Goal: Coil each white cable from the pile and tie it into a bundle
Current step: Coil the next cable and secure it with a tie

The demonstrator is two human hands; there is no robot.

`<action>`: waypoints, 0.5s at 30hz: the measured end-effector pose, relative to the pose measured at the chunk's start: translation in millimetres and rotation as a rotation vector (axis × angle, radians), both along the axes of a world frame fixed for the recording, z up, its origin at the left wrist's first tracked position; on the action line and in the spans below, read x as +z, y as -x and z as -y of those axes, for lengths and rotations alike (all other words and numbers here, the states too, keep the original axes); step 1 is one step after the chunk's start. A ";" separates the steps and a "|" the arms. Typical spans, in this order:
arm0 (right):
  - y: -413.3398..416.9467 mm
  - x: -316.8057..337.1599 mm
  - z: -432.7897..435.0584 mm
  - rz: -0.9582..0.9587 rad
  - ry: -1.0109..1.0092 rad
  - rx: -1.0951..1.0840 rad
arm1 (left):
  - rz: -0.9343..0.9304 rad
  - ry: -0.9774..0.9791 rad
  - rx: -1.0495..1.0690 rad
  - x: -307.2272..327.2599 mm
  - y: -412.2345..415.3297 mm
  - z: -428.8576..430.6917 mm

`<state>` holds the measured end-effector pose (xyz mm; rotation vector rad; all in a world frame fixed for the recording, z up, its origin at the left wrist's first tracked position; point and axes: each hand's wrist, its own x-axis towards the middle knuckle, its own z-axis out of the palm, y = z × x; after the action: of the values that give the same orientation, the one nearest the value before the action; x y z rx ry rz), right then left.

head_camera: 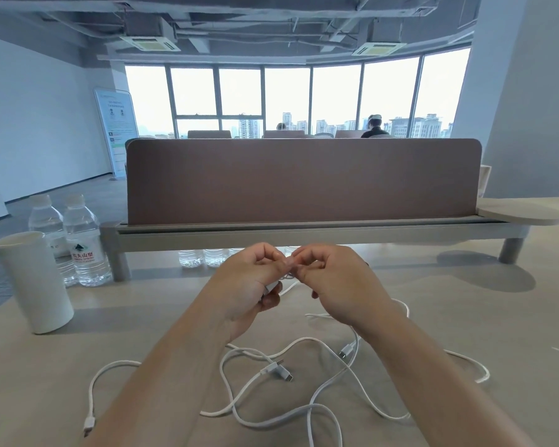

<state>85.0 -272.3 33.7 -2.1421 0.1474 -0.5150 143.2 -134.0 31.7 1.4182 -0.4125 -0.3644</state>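
Observation:
Several loose white cables [291, 411] lie tangled on the wooden table [465, 317] in front of me, their plugs [279, 371] showing among the loops. My left hand [252, 282] and my right hand [329, 279] are raised together above the pile. Both pinch a thin white cable [288, 276] between fingertips where the hands meet. A white end of that cable [269, 288] pokes out under my left palm, and a strand hangs from the hands toward the table. The fingers hide most of the held cable.
A white paper cup [34, 282] stands at the left with two water bottles [84, 243] behind it. A raised shelf [304, 232] with a brown divider panel [304, 179] runs across the back; more bottles [204, 256] sit under it. People sit far behind.

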 end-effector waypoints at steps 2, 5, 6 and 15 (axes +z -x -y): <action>0.7 0.5 -0.9 0.015 0.035 0.005 | 0.022 0.003 0.019 -0.2 -0.6 -0.6; 4.1 2.1 -2.5 0.043 0.169 0.021 | 0.049 0.005 0.042 -1.1 -2.7 -1.9; 5.0 2.8 -3.3 0.051 0.199 0.014 | 0.060 -0.001 0.045 -1.7 -3.6 -2.3; 8.4 7.5 -7.4 -0.011 0.052 0.012 | 0.136 -0.067 0.053 -5.8 -7.2 -0.6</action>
<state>76.6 -264.8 41.3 -2.1954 0.1282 -0.5049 150.5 -133.4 26.0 1.5219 -0.4757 -0.2416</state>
